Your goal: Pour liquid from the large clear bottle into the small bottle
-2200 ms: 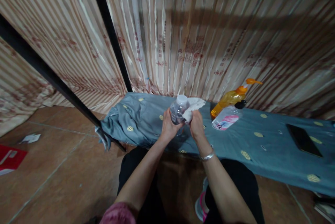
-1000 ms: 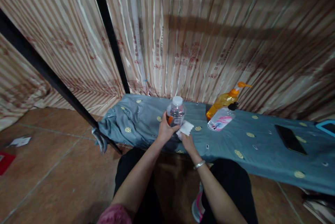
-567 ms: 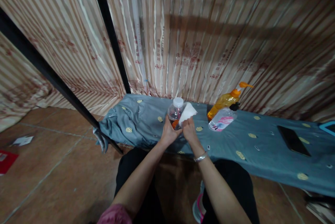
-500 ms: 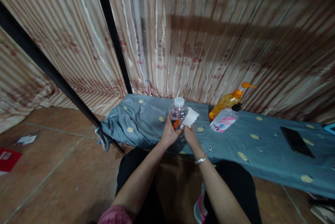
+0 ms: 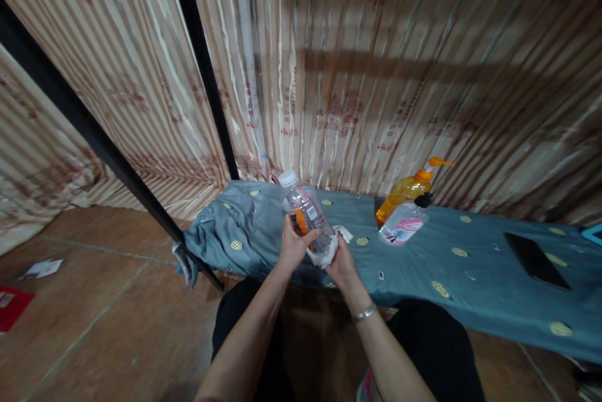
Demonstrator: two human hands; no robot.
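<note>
A clear plastic bottle [image 5: 308, 209] with a white cap and an orange-and-black label is tilted, its cap up and to the left. Wrapped around its middle is my left hand [image 5: 295, 245], thumb across the label side. My right hand [image 5: 342, 262] closes on a white tissue [image 5: 324, 256] and presses it against the bottle's base. One corner of the tissue sticks out to the right above my fingers. Both hands are over the near edge of the blue-grey cloth-covered surface [image 5: 263, 220].
Right of my hands stand a yellow pump bottle [image 5: 399, 196] with an orange top and a clear pink-labelled bottle [image 5: 404, 223] with a black top. A dark phone [image 5: 536, 259] lies farther right. Black poles [image 5: 202, 57] rise at left before a striped curtain [image 5: 348, 63].
The bottle has gone from nearly upright to tilted, cap toward the left. My right hand has brought the tissue from the bottle's side down to its base.
</note>
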